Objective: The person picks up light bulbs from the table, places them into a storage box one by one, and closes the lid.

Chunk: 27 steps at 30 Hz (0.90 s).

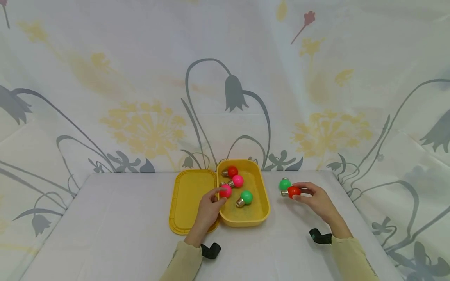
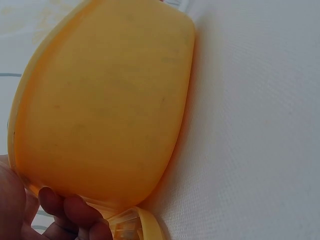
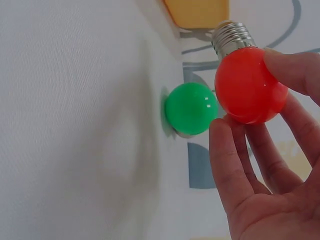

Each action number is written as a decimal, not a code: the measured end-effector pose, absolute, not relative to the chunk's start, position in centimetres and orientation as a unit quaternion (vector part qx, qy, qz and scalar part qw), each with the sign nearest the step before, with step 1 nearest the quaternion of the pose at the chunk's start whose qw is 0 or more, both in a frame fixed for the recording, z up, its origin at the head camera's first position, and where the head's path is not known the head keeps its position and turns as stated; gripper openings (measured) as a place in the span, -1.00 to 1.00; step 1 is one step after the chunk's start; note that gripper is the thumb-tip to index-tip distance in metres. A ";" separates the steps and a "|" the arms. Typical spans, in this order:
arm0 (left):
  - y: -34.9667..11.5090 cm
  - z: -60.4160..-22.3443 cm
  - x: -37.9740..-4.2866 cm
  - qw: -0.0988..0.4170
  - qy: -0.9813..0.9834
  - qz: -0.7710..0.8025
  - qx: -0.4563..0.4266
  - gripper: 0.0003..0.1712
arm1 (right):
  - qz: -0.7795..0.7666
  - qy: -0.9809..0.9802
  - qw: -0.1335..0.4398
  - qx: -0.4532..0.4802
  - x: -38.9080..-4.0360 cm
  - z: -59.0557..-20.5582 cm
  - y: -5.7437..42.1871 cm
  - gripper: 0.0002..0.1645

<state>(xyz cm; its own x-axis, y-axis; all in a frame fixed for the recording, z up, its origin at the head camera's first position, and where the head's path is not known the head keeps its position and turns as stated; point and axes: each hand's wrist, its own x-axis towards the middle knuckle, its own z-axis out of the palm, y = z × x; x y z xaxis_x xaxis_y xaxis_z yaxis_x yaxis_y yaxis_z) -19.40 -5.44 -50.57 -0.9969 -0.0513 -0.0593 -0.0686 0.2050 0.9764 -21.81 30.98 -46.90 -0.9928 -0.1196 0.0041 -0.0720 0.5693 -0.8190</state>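
My left hand (image 1: 208,210) reaches over the near-left rim of the yellow box (image 1: 264,183), with thumb and index finger pinching a pink light bulb (image 1: 226,192). In the left wrist view its other fingers (image 2: 82,212) curl close against the box's outer wall (image 2: 105,100), which hides the bulb. To the right of the box, my right hand (image 1: 318,201) holds a red light bulb (image 3: 245,87) by its round globe between thumb and fingers, the metal screw base pointing away. Just behind it, a green light bulb (image 3: 191,108) rests on the table.
Inside the box lie another red bulb (image 1: 233,171), another pink bulb (image 1: 238,180) and a green bulb (image 1: 247,197). Against the box's left side lies the flat yellow lid (image 1: 191,195). A flower-printed cloth (image 1: 151,78) hangs behind the white-covered table (image 1: 116,230).
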 end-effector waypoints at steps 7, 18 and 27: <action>-5.3 -50.5 -19.5 0.006 0.776 0.629 -0.038 -0.68 | -0.464 0.884 0.016 -0.055 -21.5 -47.2 30.5 -0.41; -5.4 -50.4 -19.4 0.013 0.775 0.630 -0.044 -0.68 | -0.468 0.882 0.012 -0.052 -21.0 -47.4 29.7 -0.40; -5.5 -50.3 -19.3 0.014 0.773 0.632 -0.051 -0.69 | -0.471 0.881 0.005 -0.055 -20.7 -47.2 28.9 -0.41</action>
